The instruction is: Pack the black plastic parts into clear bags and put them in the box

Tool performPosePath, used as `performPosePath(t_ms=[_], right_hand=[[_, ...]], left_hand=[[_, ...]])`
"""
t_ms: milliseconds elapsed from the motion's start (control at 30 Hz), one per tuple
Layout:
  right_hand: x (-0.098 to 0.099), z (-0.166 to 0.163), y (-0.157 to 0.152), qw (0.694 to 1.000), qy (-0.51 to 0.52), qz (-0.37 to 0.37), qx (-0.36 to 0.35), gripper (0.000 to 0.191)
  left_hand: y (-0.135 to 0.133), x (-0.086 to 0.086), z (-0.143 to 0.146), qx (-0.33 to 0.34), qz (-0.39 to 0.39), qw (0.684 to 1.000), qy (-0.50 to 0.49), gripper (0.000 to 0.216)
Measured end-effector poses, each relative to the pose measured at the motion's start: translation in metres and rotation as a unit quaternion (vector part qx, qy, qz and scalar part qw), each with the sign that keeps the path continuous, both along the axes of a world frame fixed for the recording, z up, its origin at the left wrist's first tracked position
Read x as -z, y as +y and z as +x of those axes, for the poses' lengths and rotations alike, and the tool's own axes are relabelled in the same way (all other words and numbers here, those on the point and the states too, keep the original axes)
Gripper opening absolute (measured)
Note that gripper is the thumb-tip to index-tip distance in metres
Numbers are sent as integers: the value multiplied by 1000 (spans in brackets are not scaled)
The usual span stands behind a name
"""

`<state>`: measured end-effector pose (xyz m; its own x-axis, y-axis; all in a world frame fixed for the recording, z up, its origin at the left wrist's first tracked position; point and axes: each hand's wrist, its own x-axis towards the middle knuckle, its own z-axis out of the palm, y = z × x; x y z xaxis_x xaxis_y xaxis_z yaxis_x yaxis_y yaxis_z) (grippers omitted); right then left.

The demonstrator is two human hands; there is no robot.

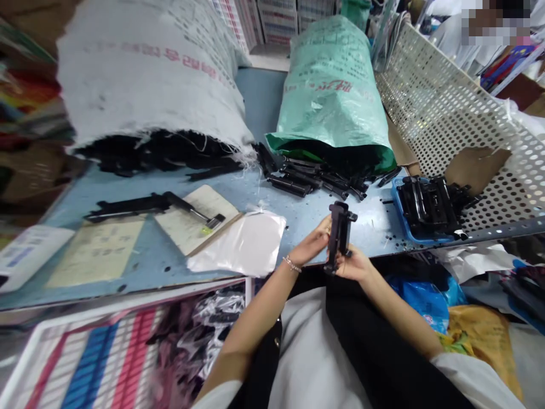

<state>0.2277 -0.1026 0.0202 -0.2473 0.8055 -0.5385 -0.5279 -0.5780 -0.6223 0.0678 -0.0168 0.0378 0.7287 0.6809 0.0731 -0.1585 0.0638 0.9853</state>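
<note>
Both my hands hold one black plastic bracket (339, 230) upright at the front edge of the blue table (272, 204). My left hand (313, 245) grips its left side, fingers curled round it, a bead bracelet on the wrist. My right hand (355, 264) is closed on its lower end. A heap of similar black parts (317, 177) spills from the green sack (332, 91) just beyond. A blue tray (402, 218) to the right holds several more black parts (430, 201).
A big white sack (149, 74) of black parts lies at the back left. A long black piece (128, 205), paper cards (187, 224) and a clear plastic bag (242, 241) lie left of my hands. A perforated white panel (451, 119) stands right. A striped crate (93, 358) sits below.
</note>
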Motion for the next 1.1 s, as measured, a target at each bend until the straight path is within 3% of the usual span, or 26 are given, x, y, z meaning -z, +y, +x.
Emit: performPosePath(t_ms=[67, 167, 267, 333, 367, 433, 533, 567, 633, 700, 833, 867, 933, 1033, 1100], right_hand=[[-2, -22, -12, 986, 157, -59, -7, 24], [-3, -33, -20, 980, 182, -66, -38, 21], [-9, -22, -15, 993, -2, 23, -117, 26], [-21, -7, -6, 961, -213, 137, -109, 27], [-29, 0, -1, 922, -321, 199, -83, 28], [-48, 11, 10, 805, -501, 315, -34, 30], [-69, 19, 27, 621, -648, 438, -50, 31], [-72, 19, 33, 577, -669, 464, -69, 30], [-72, 19, 43, 525, -681, 499, -109, 31], [-65, 17, 52, 522, -672, 508, -138, 35], [-49, 10, 49, 619, -622, 454, -154, 45], [-46, 7, 43, 629, -612, 452, -159, 45], [-41, 0, 25, 599, -611, 488, -174, 41], [-32, -14, -3, 487, -637, 568, -184, 33], [-24, -22, -15, 452, -657, 578, -172, 29]], left_hand=[[-29, -3, -6, -21, -65, 996, -61, 82], [-51, -10, -17, -88, -118, 986, -83, 69], [-57, -17, -25, -138, -136, 980, -41, 59], [-56, -20, -28, -158, -150, 976, -15, 58], [-56, -21, -29, -167, -160, 973, -8, 57], [-56, -22, -30, -179, -177, 968, -3, 56], [-57, -25, -29, -165, -182, 969, 2, 57], [-58, -25, -28, -157, -182, 971, 5, 57], [-59, -27, -27, -147, -194, 970, 11, 58], [-59, -26, -26, -151, -216, 964, 15, 59], [-56, -21, -24, -219, -248, 944, 13, 56], [-54, -20, -24, -239, -255, 937, 10, 54], [-52, -20, -24, -264, -269, 926, 2, 52], [-53, -20, -20, -266, -284, 921, -5, 54], [-56, -16, -16, -280, -272, 921, 1, 52]])
